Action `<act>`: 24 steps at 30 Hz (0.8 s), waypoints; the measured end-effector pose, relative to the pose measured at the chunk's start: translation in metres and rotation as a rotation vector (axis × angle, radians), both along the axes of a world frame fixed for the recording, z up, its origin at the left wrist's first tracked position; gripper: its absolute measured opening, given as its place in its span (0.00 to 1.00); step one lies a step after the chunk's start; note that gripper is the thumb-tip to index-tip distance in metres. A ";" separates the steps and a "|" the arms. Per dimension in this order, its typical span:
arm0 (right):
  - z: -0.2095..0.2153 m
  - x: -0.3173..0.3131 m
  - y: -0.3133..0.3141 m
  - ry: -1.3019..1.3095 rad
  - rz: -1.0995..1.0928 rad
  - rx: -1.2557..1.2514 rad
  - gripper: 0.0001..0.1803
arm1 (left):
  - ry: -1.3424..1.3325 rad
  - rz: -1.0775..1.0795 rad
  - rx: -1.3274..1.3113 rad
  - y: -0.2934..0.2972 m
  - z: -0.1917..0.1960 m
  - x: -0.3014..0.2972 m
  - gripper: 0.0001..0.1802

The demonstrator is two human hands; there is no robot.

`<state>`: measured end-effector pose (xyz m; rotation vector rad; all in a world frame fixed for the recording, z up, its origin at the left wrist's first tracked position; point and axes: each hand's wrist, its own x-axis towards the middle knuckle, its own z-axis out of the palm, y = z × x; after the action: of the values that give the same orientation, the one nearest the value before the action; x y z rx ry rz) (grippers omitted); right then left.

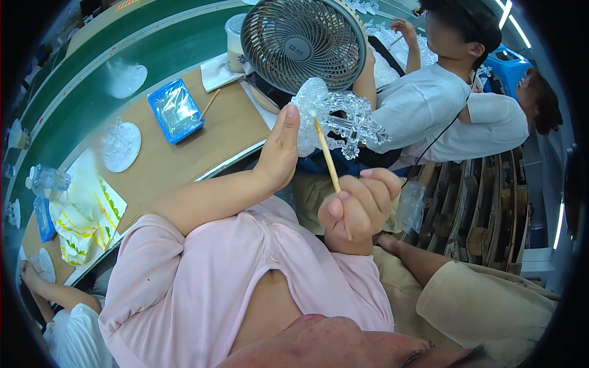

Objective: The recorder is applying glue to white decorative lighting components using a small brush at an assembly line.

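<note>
My left hand (280,147) is closed on a clear plastic ornament (359,122) with ornate openwork branches and a rounded end by the thumb. Its other fingers are hidden behind the piece. In my right hand (362,207) is a thin wooden stick (328,156), gripped between thumb and curled fingers. The tip of the stick meets the ornament near its rounded end, or lies just in front of it; I cannot tell if they touch. Both hands are raised in front of my pink shirt, off the table's edge.
A black fan (300,46) stands close behind the ornament, near a lidded cup (235,43). On the brown tabletop (227,126) lie a blue tray (178,110) with another stick, a white disc (122,147), a bottle (49,181) and a patterned cloth (86,211). Co-workers (423,98) sit at right.
</note>
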<state>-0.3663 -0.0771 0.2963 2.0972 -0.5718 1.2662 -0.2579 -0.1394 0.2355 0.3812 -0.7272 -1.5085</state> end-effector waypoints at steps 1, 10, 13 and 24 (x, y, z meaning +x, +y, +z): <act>0.002 0.002 -0.003 0.000 0.003 0.001 0.06 | 0.000 0.003 0.001 0.001 0.000 0.000 0.28; 0.016 0.009 -0.018 -0.052 -0.028 0.008 0.08 | -0.157 0.073 -0.169 0.006 -0.006 0.001 0.28; 0.018 0.006 -0.015 -0.088 0.008 0.071 0.09 | -0.195 0.106 -0.187 0.006 -0.011 0.000 0.29; 0.027 0.011 -0.023 -0.145 0.068 0.007 0.10 | -0.253 0.113 -0.196 0.011 -0.013 0.006 0.30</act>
<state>-0.3553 -0.1002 0.3236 2.0576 -0.5730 1.4654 -0.2521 -0.1287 0.2230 0.4607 -1.0272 -1.2820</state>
